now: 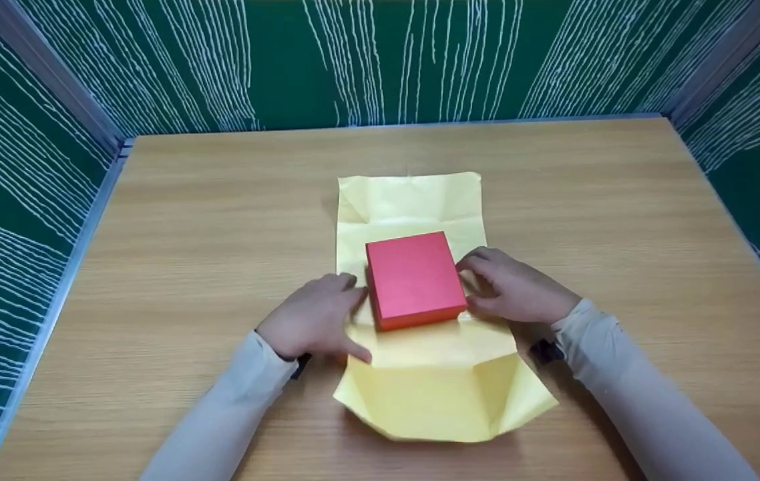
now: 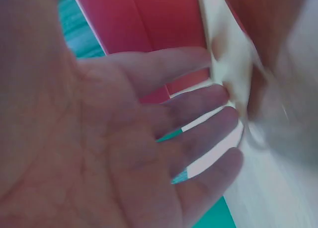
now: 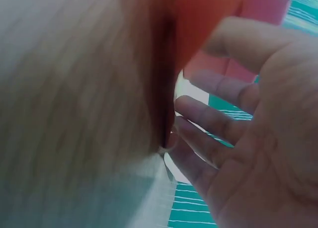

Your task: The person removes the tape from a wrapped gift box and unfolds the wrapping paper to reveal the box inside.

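Note:
A red box sits on a long creased sheet of yellow paper, turned slightly. The paper's near end is lifted off the table, with its side corners folded. My left hand is at the left of the box, its thumb by the paper's near fold. In the left wrist view its fingers reach out fairly straight, tips at the paper edge. On the box's other side is my right hand; the right wrist view shows its fingers relaxed and spread, tips near the paper. Neither hand grips anything visible.
The wooden table extends on all sides of the paper. Green panels with white lines stand along its back, left and right edges.

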`<act>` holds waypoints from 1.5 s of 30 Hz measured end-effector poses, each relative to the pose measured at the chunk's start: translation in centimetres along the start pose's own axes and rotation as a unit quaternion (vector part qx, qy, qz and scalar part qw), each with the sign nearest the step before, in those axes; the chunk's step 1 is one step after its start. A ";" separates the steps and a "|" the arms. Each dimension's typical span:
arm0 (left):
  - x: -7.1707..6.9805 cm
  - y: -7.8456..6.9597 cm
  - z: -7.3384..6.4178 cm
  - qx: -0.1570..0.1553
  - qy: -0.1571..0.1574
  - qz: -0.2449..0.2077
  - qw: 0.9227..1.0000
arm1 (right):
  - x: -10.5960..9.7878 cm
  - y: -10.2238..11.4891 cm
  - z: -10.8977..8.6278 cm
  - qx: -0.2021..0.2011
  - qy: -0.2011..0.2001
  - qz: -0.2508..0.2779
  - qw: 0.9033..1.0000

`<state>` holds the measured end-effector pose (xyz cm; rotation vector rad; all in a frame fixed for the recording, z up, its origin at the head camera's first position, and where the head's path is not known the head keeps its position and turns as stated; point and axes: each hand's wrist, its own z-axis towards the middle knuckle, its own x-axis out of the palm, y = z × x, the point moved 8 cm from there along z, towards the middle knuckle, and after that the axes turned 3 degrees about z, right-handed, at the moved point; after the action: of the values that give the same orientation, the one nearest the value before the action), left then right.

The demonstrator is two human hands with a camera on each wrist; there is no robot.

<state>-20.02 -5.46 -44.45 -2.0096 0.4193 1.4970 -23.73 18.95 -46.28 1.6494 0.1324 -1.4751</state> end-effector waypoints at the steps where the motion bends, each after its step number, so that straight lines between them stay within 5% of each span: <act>1: 0.3 -0.4 -0.3 0.007 0.011 -0.001 1.000 | 0.1 0.1 0.0 0.003 0.005 -0.010 1.000; 6: 1.9 -1.0 -0.9 -0.004 0.051 0.003 0.999 | 0.7 0.4 -0.4 0.032 0.049 -0.017 0.998; 15: 3.2 -1.3 -0.5 -0.031 0.055 0.047 0.997 | 1.5 1.0 -0.8 0.038 0.081 0.006 0.996; 23: 2.8 -1.5 0.0 -0.039 0.054 0.097 0.993 | 1.4 0.9 -0.7 0.022 0.081 0.007 0.996; 34: 2.6 -0.4 0.0 -0.038 0.053 0.033 0.997 | 1.3 0.5 -1.4 0.026 0.091 0.000 0.996; 39: 3.0 0.1 -0.1 -0.045 0.058 0.029 0.997 | 1.4 1.0 -3.0 0.045 0.110 -0.038 0.992; 45: 2.9 0.2 0.5 -0.052 0.067 0.039 0.996 | 1.5 0.6 -3.6 0.066 0.127 -0.024 0.989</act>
<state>-19.58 -5.08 -47.36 -2.2064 0.4886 1.4625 -20.28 20.27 -47.58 1.9516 0.2198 -1.3262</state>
